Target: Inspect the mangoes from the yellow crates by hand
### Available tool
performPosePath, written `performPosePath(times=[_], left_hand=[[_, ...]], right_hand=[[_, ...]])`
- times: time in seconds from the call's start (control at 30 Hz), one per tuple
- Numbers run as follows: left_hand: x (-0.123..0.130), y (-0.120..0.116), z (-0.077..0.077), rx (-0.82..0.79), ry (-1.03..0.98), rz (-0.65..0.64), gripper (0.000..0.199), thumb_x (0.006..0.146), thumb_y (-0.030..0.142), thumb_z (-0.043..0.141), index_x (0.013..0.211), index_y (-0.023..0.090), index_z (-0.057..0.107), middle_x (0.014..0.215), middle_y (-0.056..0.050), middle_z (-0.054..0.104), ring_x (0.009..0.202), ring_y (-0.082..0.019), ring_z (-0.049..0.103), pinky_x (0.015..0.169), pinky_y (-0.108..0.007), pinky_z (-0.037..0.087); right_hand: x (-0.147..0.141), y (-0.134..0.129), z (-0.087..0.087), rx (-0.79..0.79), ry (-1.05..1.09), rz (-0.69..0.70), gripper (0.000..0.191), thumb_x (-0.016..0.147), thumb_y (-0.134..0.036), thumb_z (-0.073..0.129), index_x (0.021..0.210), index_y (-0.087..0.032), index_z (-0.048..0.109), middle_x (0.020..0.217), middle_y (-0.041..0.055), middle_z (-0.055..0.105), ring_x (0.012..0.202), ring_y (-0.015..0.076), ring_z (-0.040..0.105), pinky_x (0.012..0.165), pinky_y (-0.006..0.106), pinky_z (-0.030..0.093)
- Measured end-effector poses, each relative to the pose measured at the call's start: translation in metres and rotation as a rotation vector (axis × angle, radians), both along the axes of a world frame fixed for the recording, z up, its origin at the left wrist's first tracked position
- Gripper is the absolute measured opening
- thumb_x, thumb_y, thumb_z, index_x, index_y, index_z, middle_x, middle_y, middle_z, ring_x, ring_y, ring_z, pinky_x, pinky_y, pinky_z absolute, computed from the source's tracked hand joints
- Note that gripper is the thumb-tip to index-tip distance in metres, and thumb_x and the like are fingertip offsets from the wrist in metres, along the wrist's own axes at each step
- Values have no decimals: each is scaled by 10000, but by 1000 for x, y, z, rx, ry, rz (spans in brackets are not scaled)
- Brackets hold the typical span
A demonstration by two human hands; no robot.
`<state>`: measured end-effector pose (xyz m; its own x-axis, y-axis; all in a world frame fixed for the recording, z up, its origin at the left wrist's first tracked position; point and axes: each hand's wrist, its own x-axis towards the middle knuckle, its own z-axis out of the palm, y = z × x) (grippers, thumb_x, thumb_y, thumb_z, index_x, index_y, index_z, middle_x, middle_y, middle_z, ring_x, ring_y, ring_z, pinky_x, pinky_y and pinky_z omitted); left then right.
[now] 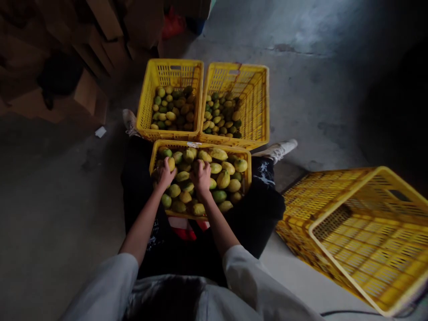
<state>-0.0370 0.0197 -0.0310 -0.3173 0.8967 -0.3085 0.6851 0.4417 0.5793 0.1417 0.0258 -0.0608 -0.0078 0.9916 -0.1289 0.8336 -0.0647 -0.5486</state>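
Note:
A yellow crate (248, 178) full of green and yellow fruits stands between my legs. Over its left part, my left hand (165, 175) has its fingers curled round a yellow fruit (171, 164). My right hand (201, 177) is near the crate's middle, its fingers bent down round a fruit (199, 164) that they mostly cover. Just beyond stand two deeper yellow crates, the left one (143, 104) and the right one (256, 104), each with many smaller-looking fruits at the bottom.
Tipped on its side at the right is a yellow crate (321, 200), with a dark cable (351, 312) near it. Cardboard boxes (85, 93) are piled at the upper left. A small white scrap (100, 132) lies on the concrete floor. My shoes flank the crates.

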Motion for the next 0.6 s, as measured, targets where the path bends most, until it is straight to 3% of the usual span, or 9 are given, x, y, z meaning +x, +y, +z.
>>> performPosePath(times=[0.07,0.2,0.3,0.37,0.43,0.53,0.6], left_hand=[[-3,-2,-3,-12,82,-103,622,958,214,682,1556,159,521,1487,-236,706,1405,-391,669,1251,-530,426],[-15,-8,-12,54,104,-250,621,997,253,631,1606,186,528,1580,-210,664,1469,-353,637,1255,-511,458],[-20,-23,-14,60,141,-329,679,1010,270,611,1675,205,493,1669,-196,595,1576,-356,539,1345,-572,350],[-16,-37,-12,58,224,-397,784,973,240,638,1724,158,428,1780,-231,439,1689,-406,362,1374,-654,246],[-7,-49,-9,60,253,-552,796,951,161,595,1727,124,421,1823,-240,351,1727,-410,271,1378,-665,218],[12,-54,-6,47,179,-831,720,956,132,538,1675,134,510,1776,-201,458,1685,-347,374,1374,-549,286],[22,-51,-4,27,188,-814,706,949,169,568,1651,107,530,1731,-213,514,1646,-362,416,1355,-545,319]], right_hand=[[18,-16,-7,83,78,102,546,981,-212,614,1525,-176,593,1515,228,572,1350,367,589,1125,534,560],[35,-46,-16,86,99,290,533,968,-228,660,1496,-165,624,1458,223,607,1319,367,611,1145,534,552],[32,-60,-20,85,103,262,582,957,-209,660,1532,-142,596,1516,254,554,1331,386,605,1147,558,538],[29,-64,-22,86,134,223,578,943,-216,668,1511,-138,599,1501,258,546,1335,396,596,1152,576,529],[28,-65,-23,72,190,229,558,925,-232,684,1471,-142,615,1432,243,574,1310,393,601,1155,588,526],[31,-67,-21,36,320,294,567,888,-265,718,1434,-149,622,1349,217,612,1277,386,615,1172,613,518],[34,-72,-17,22,420,279,619,852,-289,752,1439,-163,605,1361,207,618,1300,391,611,1195,642,498]])
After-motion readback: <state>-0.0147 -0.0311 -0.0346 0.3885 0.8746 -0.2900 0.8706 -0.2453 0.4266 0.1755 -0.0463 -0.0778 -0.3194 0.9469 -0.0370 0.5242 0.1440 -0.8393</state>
